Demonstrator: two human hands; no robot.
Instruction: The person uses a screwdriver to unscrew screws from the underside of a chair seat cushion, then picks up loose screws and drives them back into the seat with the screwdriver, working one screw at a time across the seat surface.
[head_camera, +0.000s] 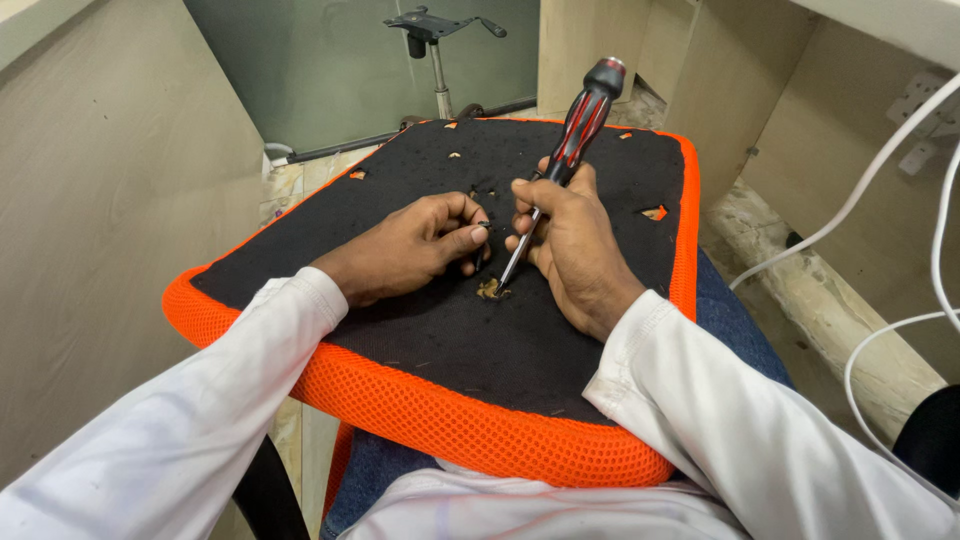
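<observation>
Right hand (570, 240) is gripping the screwdriver (560, 165), tip sitting in the hole (490, 290) mid-cushion (440, 330) on the lap. Left hand (415, 245) is pinching a small screw (483, 226) beside it. Best keeping the shaft square, pressing down.

- Beige panel walls (110, 190) are seen at left and right.
- A chair base with its metal post (438, 60) is stood by a grey-green partition (330, 60).
- White cables (880, 160) are hung at right.
</observation>
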